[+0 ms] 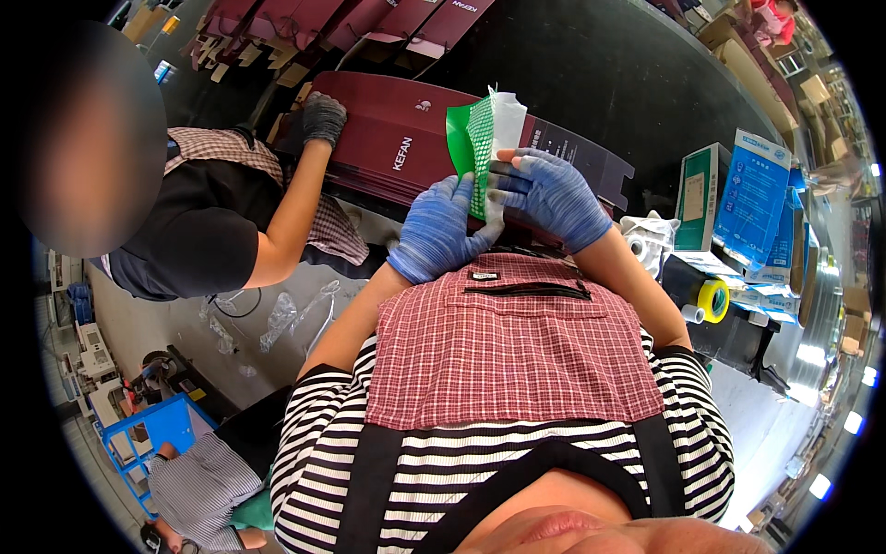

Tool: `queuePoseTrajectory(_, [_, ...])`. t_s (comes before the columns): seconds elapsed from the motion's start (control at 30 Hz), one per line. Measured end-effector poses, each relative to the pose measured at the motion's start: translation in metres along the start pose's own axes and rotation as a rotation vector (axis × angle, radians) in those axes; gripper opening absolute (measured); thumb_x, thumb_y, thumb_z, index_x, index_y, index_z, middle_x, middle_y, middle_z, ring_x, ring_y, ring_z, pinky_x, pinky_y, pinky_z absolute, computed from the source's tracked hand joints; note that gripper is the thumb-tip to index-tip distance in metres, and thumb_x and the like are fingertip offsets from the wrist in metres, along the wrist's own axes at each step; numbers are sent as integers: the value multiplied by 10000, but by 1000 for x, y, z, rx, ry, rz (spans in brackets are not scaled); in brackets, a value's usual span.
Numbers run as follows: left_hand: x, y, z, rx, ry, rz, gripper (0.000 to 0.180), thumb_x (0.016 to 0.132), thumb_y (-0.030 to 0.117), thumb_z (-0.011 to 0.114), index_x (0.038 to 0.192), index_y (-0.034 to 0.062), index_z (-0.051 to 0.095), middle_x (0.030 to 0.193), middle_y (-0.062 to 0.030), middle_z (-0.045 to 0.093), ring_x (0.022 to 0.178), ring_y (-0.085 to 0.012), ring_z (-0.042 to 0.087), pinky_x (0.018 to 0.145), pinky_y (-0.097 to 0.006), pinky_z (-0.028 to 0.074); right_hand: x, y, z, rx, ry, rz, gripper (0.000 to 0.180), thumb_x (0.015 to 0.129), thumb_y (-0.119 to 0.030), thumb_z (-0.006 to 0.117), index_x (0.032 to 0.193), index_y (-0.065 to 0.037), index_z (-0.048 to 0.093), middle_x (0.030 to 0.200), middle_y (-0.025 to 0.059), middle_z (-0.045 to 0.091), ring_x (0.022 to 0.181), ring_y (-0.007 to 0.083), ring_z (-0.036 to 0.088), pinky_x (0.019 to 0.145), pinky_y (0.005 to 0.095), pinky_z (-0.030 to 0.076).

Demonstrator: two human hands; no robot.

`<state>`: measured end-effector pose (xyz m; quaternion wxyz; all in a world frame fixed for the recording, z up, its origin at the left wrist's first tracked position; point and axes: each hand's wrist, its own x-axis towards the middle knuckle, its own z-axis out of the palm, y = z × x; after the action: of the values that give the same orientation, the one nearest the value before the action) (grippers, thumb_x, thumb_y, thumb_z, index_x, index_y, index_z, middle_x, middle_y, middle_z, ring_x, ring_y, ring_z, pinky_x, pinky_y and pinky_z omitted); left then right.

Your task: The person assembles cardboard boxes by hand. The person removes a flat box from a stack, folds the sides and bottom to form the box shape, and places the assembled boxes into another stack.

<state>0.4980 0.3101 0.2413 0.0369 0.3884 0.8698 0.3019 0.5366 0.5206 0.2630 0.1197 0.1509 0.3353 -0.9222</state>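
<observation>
Both of my hands wear blue gloves with greyish fingertips. My left hand is closed on the lower end of a green and white sheet, which is bent upright and has a dotted pattern. At the sheet's right edge, my right hand has its fingers bent against the white side; a bare fingertip shows through the glove. Just beyond my hands lies a stack of flat maroon cartons with pale print. A dark printed panel shows at its right end.
At left, a co-worker's grey-gloved hand rests on the maroon stack. More maroon cartons stand at the far left. To the right are blue and white boxes, a white plastic part and a yellow tape roll. Clear plastic scraps lie on the floor.
</observation>
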Motion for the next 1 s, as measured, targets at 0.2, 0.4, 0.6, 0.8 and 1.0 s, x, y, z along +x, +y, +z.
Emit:
queuePoseTrajectory(0.2, [-2, -6, 11, -113, 50, 13, 499, 951, 337, 529, 1185, -97, 601, 1084, -267, 646, 980, -391, 644, 885, -460, 527, -5, 9, 9, -208, 22, -48, 338, 978, -98, 555, 1261, 88, 555, 1230, 212, 602, 1130, 337, 645, 962, 422, 573])
queuePoseTrajectory(0.4, [-6, -9, 13, -196, 165, -74, 382, 974, 219, 467, 1157, -69, 640, 1094, -270, 655, 1002, -411, 628, 915, -474, 512, 0, 16, -5, -1001, 326, -544, 395, 950, -208, 672, 1229, 51, 566, 1059, 94, 624, 900, 161, 644, 775, 276, 575])
queuePoseTrajectory(0.6, [-3, -13, 16, -11, 184, 46, 351, 982, 226, 485, 1111, -48, 661, 1138, -283, 645, 1013, -425, 635, 933, -457, 505, 1, 11, 2, -557, 333, 0, 420, 908, -251, 726, 1181, 35, 587, 949, 69, 650, 829, 123, 647, 664, 246, 572])
queuePoseTrajectory(0.8, [-7, -28, 18, -714, 213, -341, 298, 970, 163, 502, 1125, -57, 629, 986, -238, 668, 918, -385, 641, 847, -436, 535, 0, 12, -21, -332, 259, -54, 245, 943, -93, 585, 1124, 70, 615, 1025, 140, 662, 876, 222, 698, 794, 330, 621])
queuePoseTrajectory(1.0, [-2, -81, 29, -1451, 369, -824, 351, 960, 265, 519, 1206, 22, 583, 1059, -120, 678, 940, -256, 681, 779, -422, 586, 0, 17, -47, -515, 403, -22, 271, 951, -95, 579, 1160, 76, 592, 1037, 141, 658, 875, 231, 696, 782, 359, 625])
